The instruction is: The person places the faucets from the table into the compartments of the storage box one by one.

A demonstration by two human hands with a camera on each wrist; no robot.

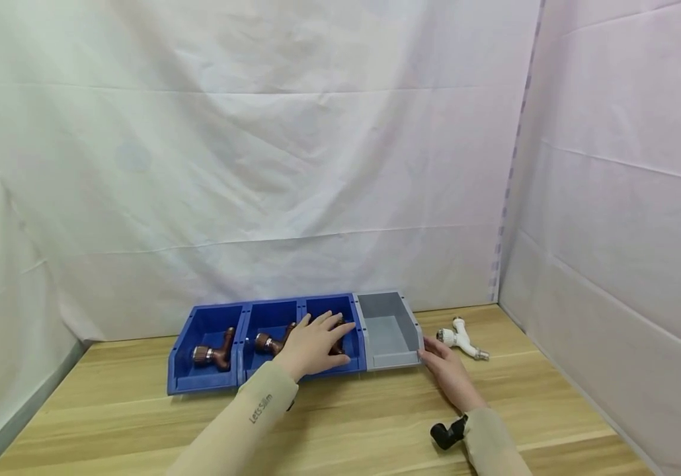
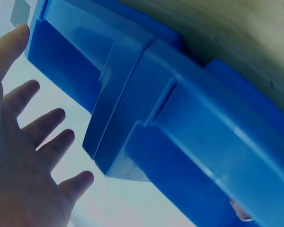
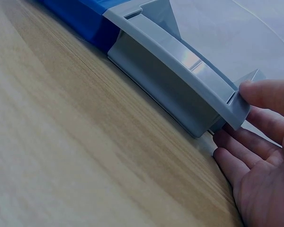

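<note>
My right hand (image 1: pixel 449 371) is at the front right corner of a grey storage bin (image 1: pixel 389 357). In the right wrist view its thumb (image 3: pixel 265 93) lies on the rim, with the other fingers curled beneath the corner. My left hand (image 1: pixel 317 344) hovers with spread fingers over the blue storage bins (image 1: pixel 206 382), holding nothing. Bronze-brown taps lie in these bins: one tap (image 1: pixel 215 356) at the left, another tap (image 1: pixel 264 343) in the middle, and a third tap (image 1: pixel 338 346) mostly hidden by my left hand.
A white tap (image 1: pixel 461 338) lies on the wooden table (image 1: pixel 370 423), right of the grey bin. The bins stand side by side in a row near a white curtain (image 1: pixel 269 165). A black wrist device (image 1: pixel 449 434) sticks out from the right sleeve.
</note>
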